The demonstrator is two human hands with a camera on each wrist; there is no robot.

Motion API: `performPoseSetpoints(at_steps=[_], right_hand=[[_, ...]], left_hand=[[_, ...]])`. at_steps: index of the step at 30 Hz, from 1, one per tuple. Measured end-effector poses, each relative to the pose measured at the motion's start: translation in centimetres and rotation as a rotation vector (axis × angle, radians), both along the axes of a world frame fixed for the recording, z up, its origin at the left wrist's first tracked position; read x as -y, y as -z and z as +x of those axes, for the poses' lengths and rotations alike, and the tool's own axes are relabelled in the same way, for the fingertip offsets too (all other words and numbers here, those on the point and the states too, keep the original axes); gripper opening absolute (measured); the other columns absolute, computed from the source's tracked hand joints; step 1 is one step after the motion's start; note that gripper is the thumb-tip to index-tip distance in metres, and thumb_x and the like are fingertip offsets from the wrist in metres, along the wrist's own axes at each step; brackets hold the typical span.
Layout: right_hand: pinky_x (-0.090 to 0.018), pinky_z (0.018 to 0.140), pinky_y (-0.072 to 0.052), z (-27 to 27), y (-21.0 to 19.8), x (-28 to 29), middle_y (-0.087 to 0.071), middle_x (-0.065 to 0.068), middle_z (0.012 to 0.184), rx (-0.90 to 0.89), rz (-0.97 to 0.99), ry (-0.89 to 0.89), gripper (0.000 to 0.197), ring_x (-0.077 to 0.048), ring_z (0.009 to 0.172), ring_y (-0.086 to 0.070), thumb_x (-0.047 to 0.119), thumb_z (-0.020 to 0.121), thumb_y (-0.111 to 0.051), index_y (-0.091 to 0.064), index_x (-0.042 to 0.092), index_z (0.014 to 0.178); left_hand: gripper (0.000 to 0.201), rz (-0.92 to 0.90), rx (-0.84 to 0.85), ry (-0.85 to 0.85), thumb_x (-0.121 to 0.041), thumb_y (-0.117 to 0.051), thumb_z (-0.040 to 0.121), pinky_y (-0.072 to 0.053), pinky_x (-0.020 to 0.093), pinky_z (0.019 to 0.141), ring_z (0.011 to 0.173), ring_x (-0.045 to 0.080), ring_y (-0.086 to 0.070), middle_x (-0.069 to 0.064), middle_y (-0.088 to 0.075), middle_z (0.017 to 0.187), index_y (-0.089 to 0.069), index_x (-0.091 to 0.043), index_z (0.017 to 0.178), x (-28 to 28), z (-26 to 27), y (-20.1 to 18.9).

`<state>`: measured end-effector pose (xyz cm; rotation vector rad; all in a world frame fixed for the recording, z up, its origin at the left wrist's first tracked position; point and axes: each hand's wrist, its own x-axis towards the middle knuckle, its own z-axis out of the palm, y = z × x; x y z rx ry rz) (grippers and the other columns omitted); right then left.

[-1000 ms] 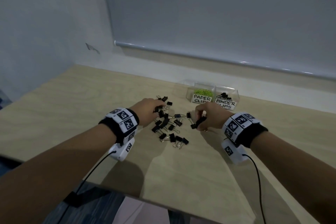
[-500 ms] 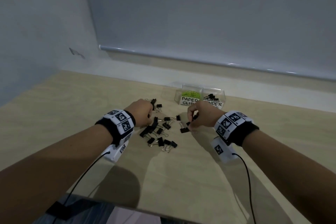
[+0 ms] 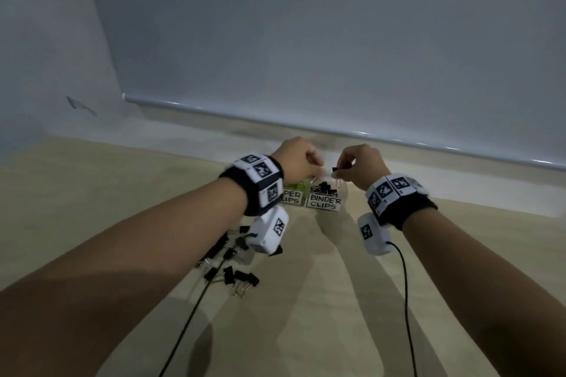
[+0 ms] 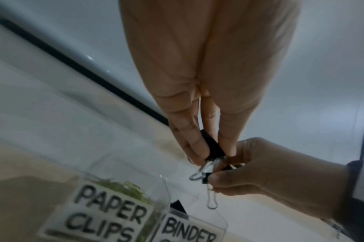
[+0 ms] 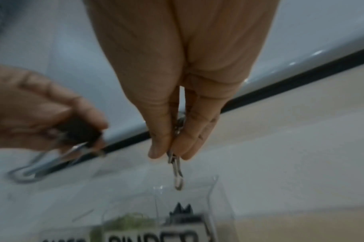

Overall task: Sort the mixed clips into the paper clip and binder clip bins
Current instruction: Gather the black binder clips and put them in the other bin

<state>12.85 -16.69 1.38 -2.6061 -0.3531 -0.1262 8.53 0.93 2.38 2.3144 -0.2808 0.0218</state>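
Both hands hover close together above the two clear bins at the table's far edge. My left hand (image 3: 317,166) pinches a black binder clip (image 4: 212,147) between thumb and fingers (image 4: 194,147). My right hand (image 3: 339,171) pinches another binder clip (image 5: 176,165) by its body, and the wire handles hang down over the bin labelled BINDER CLIPS (image 3: 325,202), which holds several black clips. The PAPER CLIPS bin (image 3: 292,194) beside it on the left holds green paper clips and is partly hidden by my left wrist. A pile of loose black binder clips (image 3: 234,269) lies nearer me under my left forearm.
The bins stand near the wall ledge and the lower rail of a roller blind (image 3: 306,122). Cables (image 3: 405,300) run from both wrist cameras back across the wooden table (image 3: 306,315).
Both hands left the pile, each with a binder clip, and moved up and forward to above the bins. The head camera tilted up.
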Motion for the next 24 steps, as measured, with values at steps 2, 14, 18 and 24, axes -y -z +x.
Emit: performPoseSetpoints(at_steps=[2,14,18,24], right_hand=[[-0.014,0.056,-0.041,0.4,1.2,0.2,-0.071,-0.006,0.085,-0.051,-0.017,-0.009,0.017,-0.016,0.078,-0.063,0.016,0.071,-0.081,-0.071,0.011,0.085],[-0.042,0.071,-0.061,-1.3,1.4,1.0,-0.068,-0.008,0.077,-0.040,0.319,-0.045,0.019,-0.025,0.068,-0.072,0.000,0.083,-0.065,-0.067,0.017,0.074],[-0.031,0.065,-0.059,-4.0,0.6,-5.3,-0.071,-0.008,0.079,-0.072,0.184,-0.263,0.010,-0.018,0.066,-0.069,0.004,0.083,-0.065,-0.069,0.012,0.079],[-0.031,0.087,-0.052,-5.3,3.3,-15.1,-0.068,-0.007,0.114,-0.149,-0.256,-0.504,0.026,-0.022,0.100,-0.064,0.006,0.088,-0.058,-0.070,0.014,0.109]], left_hand=[[0.026,0.017,-0.009,-0.044,-0.021,-0.074,0.081,-0.053,0.027,0.085,0.089,0.016,-0.067,0.005,-0.072,0.101,-0.071,-0.009,0.103,1.9,1.7,1.0],[0.014,-0.191,-0.131,-0.073,-0.007,-0.062,0.089,-0.058,0.029,0.069,0.076,0.021,-0.073,0.013,-0.069,0.102,-0.067,-0.004,0.102,-2.9,2.1,1.9],[0.013,-0.019,-0.131,-0.209,-0.002,-0.058,0.089,-0.055,0.026,0.060,0.070,0.022,-0.067,0.019,-0.069,0.095,-0.067,0.000,0.098,-11.0,-0.2,1.9],[0.042,0.584,-0.308,-0.121,-0.015,-0.064,0.086,-0.041,0.027,0.092,0.121,0.023,-0.053,0.004,-0.052,0.137,-0.059,-0.017,0.128,-17.1,-3.5,5.0]])
